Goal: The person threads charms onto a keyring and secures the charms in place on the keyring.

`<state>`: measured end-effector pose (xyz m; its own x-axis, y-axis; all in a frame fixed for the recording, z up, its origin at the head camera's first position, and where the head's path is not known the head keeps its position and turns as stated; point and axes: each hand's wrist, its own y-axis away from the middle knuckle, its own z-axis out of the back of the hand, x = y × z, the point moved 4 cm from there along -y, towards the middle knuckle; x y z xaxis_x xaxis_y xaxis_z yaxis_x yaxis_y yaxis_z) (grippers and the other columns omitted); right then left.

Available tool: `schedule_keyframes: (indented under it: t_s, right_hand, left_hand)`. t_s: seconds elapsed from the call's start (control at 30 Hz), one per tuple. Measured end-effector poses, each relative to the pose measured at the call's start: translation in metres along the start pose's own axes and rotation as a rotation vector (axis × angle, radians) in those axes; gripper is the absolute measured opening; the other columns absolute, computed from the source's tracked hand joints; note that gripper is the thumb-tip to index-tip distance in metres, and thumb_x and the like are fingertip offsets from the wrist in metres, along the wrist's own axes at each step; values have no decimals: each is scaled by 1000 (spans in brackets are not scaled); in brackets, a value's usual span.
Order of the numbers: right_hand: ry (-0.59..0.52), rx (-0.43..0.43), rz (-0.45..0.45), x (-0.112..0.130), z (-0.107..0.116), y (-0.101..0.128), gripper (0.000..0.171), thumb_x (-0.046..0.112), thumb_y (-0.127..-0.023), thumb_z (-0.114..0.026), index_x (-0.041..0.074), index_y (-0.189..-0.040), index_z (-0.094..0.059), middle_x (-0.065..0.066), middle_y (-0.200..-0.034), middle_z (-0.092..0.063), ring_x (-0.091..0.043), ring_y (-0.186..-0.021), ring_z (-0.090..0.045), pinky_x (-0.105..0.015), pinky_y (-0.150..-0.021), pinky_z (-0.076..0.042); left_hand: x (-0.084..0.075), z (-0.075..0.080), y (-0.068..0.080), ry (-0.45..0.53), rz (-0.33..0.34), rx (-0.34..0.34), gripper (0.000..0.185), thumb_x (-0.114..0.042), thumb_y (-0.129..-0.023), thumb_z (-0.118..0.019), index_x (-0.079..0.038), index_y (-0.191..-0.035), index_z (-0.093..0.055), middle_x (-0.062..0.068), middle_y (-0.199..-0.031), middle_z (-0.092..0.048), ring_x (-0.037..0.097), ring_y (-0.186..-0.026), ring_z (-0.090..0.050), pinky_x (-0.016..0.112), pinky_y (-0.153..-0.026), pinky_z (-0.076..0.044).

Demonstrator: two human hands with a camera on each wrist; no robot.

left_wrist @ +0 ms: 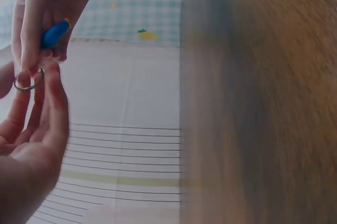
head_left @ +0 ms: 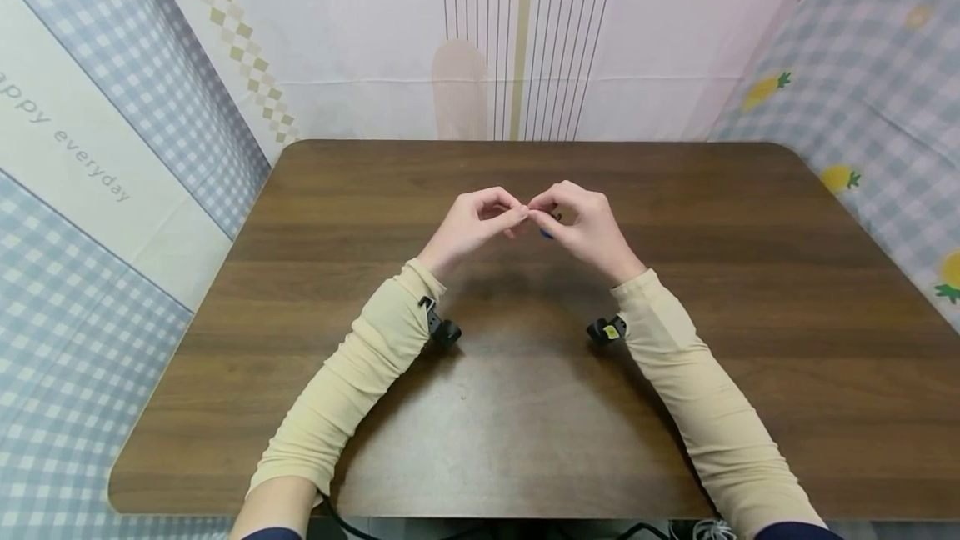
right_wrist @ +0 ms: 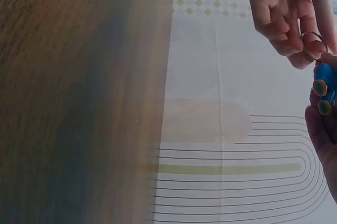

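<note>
we hold both hands raised over the middle of the wooden table (head_left: 315, 407), fingertips meeting. left hand (head_left: 474, 223) pinches a small metal ring (left_wrist: 26, 80) between thumb and fingers; right hand (head_left: 581, 223) grips a small blue piece (left_wrist: 55, 33) with yellow dots. ring and blue piece touch at one end. whether the ring is already threaded on or only held against it, we cannot tell; we judge the work mid-way.

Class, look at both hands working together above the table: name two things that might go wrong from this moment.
1. The left hand pinches the small metal ring only at its fingertips; it might slip and drop onto the table.
2. The right hand holds the small blue piece in mid-air, unsupported; pulling against the ring could jerk it loose.
</note>
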<state>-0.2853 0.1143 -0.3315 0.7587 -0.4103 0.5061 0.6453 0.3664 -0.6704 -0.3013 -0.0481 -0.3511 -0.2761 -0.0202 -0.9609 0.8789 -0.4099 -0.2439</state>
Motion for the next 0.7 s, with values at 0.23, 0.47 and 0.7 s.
schedule_keyframes:
  t_s: [0.23,0.47,0.7]
  right_hand:
    - [5,1,22,4,-3,0,6,4,-83,-74,2,-88,-72,-8,-82,-69,-10,-76,-58,-13,-67,-44]
    - [-5,-18,28,6,0,1,7,3,-83,-74,2,-89,-71,-8,-83,-69,-5,-77,-56,-15,-65,-44]
    - [-24,-24,59,6,1,0,8,2,-82,-74,1,-89,-71,-9,-83,-69,-5,-77,-56,-15,-65,-44]
  left_hand:
    - [1,2,0,-45,14,-29,14,-10,-93,-64,4,-95,-66,20,-88,-69,17,-77,-65,32,-72,-54]
    - [6,-1,0,191,87,-48,8,-4,-93,-61,-5,-87,-67,-5,-83,-68,15,-79,-65,32,-78,-54]
    - [11,-7,1,436,153,-22,21,1,-97,-51,-10,-84,-64,-1,-89,-65,12,-84,-62,26,-79,-54]
